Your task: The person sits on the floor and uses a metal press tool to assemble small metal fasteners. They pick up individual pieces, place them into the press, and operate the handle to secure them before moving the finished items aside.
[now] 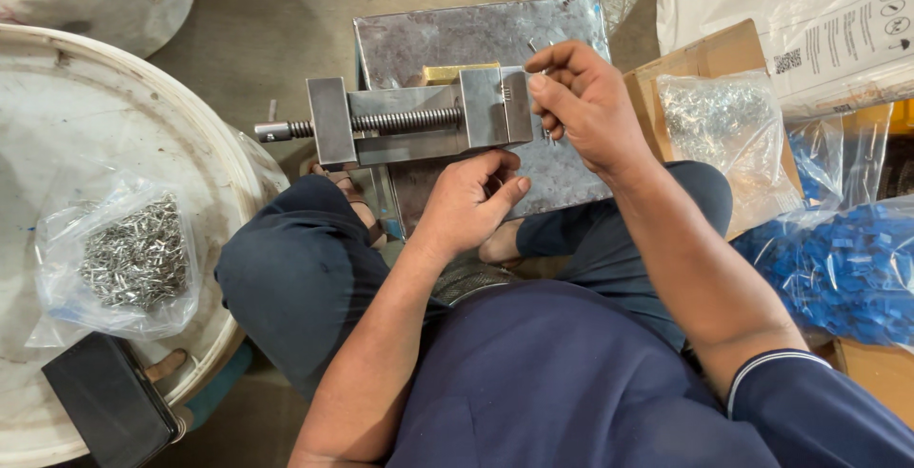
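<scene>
A steel vise (419, 123) with a threaded screw lies across a dull metal plate (476, 35) in front of my crossed legs. My right hand (581, 106) is at the vise's right jaw, fingers pinched on a few thin metal pins (539, 49). Below it, my left hand (471, 197) rests curled against the near side of the vise body; whether it holds anything is hidden. A small brass-coloured block (457, 72) sits behind the jaw.
A clear bag of small metal pins (133, 258) lies on a white round drum lid (67, 144) at left, with a black box (109, 401). At right stand a cardboard box (724, 49), a bag of shiny metal parts (719, 130) and bags of blue plastic pieces (843, 268).
</scene>
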A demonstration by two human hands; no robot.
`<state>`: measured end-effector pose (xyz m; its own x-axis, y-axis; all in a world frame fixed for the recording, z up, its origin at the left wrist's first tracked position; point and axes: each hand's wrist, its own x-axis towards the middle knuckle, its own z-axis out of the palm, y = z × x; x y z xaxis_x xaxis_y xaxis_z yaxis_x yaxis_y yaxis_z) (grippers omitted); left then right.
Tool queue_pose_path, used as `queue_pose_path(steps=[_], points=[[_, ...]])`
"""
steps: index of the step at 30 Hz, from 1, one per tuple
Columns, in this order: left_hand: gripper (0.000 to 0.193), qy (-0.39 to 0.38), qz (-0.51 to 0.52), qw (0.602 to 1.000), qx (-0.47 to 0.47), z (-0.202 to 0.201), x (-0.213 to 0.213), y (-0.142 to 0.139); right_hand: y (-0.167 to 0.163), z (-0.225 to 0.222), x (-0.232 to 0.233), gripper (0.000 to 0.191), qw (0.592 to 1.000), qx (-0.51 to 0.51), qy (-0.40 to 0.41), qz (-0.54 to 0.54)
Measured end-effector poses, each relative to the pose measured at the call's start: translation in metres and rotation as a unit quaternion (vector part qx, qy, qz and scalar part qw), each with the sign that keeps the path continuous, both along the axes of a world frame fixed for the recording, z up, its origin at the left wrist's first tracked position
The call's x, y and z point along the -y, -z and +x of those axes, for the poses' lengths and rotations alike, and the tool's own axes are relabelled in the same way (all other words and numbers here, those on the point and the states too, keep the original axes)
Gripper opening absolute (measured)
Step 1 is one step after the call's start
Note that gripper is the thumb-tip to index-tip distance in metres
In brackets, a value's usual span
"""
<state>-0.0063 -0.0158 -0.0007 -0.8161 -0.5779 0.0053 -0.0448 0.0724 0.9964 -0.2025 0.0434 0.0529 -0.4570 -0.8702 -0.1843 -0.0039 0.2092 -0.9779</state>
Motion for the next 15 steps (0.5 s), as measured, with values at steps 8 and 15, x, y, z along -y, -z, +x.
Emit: queue_pose_path(steps=[8,15], points=[[0.025,0.005,0.002,0.999,-0.036,0.003,-0.005,0.004,0.036,-0.019,-0.066,0.012,0.904,-0.421,0.068,0.016],[0.022,0.003,0.010,1.000,-0.028,0.003,-0.007,0.001,0.030,0.015,-0.069,0.021,0.878,-0.478,0.017,0.039]])
